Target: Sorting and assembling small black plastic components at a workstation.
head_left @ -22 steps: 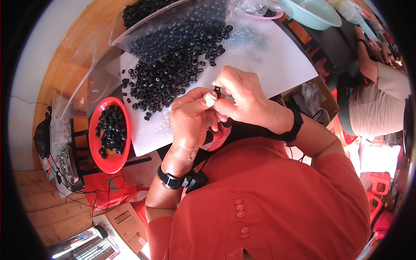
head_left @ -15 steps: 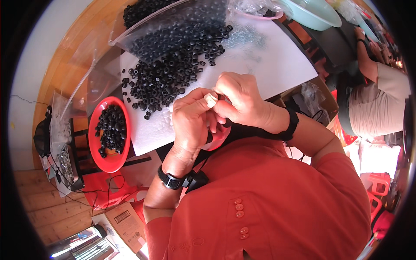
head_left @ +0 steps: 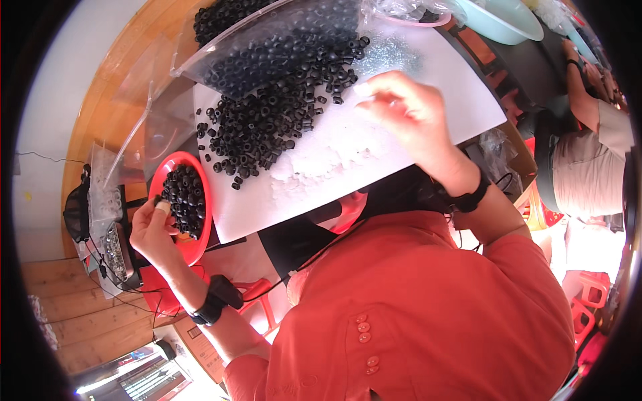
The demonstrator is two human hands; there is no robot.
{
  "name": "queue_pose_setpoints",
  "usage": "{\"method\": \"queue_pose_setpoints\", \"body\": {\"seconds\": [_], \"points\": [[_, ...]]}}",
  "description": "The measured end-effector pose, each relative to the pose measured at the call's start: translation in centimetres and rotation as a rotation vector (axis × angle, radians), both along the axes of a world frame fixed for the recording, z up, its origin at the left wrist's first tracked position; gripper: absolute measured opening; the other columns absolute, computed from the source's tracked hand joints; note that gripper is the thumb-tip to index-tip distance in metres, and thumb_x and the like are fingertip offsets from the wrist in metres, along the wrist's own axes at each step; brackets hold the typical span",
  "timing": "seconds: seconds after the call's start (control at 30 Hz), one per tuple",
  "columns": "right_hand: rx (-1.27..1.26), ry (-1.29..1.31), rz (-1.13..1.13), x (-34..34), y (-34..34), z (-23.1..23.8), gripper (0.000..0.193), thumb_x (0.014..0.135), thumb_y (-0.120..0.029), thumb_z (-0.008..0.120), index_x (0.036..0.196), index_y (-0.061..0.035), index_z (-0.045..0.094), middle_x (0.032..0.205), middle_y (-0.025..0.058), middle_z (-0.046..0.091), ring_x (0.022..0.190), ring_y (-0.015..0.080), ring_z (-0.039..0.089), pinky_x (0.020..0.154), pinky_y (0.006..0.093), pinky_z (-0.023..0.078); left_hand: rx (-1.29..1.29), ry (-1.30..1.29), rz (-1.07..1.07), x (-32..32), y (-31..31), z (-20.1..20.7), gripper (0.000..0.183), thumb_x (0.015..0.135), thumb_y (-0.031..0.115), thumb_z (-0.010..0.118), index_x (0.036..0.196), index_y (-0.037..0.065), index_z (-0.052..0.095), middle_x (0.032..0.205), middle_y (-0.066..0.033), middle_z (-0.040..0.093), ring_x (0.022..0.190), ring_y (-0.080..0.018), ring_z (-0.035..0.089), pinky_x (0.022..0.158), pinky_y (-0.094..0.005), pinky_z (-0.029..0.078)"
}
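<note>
At the far left, my left hand point(head_left: 155, 227) is over the left rim of a red oval basin point(head_left: 206, 220). Its thumb, with a pale wrap on it, and a finger pinch a small black plastic part point(head_left: 158, 200). Several similar black parts point(head_left: 184, 197) lie in the basin. My right hand point(head_left: 409, 113), smeared by motion, hovers above the white work surface point(head_left: 461, 113). Its bent fingers are nearest to a scatter of tiny shiny clear or silvery pieces point(head_left: 391, 57). Whether those fingers hold anything is not visible.
A large heap of black parts point(head_left: 257, 127) spreads from a clear plastic bag point(head_left: 281, 47). Small white pieces point(head_left: 328, 160) lie near the front edge. A pale green basin point(head_left: 501, 23) stands at the back right; another person point(head_left: 585, 160) is at the right. A cable point(head_left: 304, 257) crosses my front.
My hands, together over the front of the work surface before, have parted. The left has moved left to the red basin, the right up and right toward the shiny pieces.
</note>
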State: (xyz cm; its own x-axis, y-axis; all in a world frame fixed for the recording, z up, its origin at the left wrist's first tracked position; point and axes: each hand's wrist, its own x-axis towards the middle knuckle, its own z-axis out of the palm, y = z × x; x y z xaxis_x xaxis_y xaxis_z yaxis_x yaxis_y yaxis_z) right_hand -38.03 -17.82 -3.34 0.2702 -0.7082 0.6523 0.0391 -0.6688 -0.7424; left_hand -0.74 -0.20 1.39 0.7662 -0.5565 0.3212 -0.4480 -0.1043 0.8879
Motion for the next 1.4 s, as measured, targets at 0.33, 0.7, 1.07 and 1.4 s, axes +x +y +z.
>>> {"method": "queue_pose_setpoints", "body": {"seconds": [0.33,0.7,1.07,1.4], "points": [[-0.174,0.244,-0.320,-3.2,-1.3,0.1,0.011,0.080,-0.005,0.072,0.088,-0.0041,0.064,0.077,0.0054,0.064,0.068,0.0211,0.061,0.059,0.0313,0.047,0.037,-0.843,-0.692,-15.4,-13.2,0.0,0.036,0.078,0.012,0.072,0.112,0.004,0.068,0.112,-0.0137,0.065,0.106,-0.0322,0.057,0.093,-0.0406,0.046],[-0.483,0.660,-0.443,-3.1,-0.9,-0.9,0.010,0.073,-0.011,0.067,0.081,-0.0067,0.063,0.089,0.0075,0.056,0.085,0.0282,0.052,0.072,0.0405,0.038,0.101,-1.356,-0.776,-22.7,-23.9,-2.3,0.057,0.078,0.009,0.062,0.134,0.013,0.055,0.129,-0.0069,0.058,0.106,-0.0269,0.054,0.084,-0.0439,0.043],[-0.383,0.600,-0.372,-3.6,-0.8,-0.7,0.013,0.073,-0.013,0.072,0.081,-0.0067,0.062,0.090,0.0078,0.055,0.089,0.0284,0.052,0.074,0.0404,0.038,0.053,-1.331,-0.889,-22.3,-25.1,-2.4,0.049,0.077,0.004,0.061,0.125,0.014,0.063,0.113,-0.0054,0.066,0.094,-0.0256,0.062,0.076,-0.0402,0.052],[-0.363,0.627,-0.357,-3.7,-0.8,-0.9,0.016,0.073,-0.015,0.074,0.081,-0.0064,0.063,0.091,0.0078,0.056,0.089,0.0283,0.052,0.075,0.0403,0.039,0.078,-1.235,-1.036,-21.5,-24.7,-1.3,0.041,0.080,0.004,0.059,0.120,0.008,0.062,0.107,-0.0095,0.064,0.097,-0.0290,0.062,0.078,-0.0390,0.055]]}}
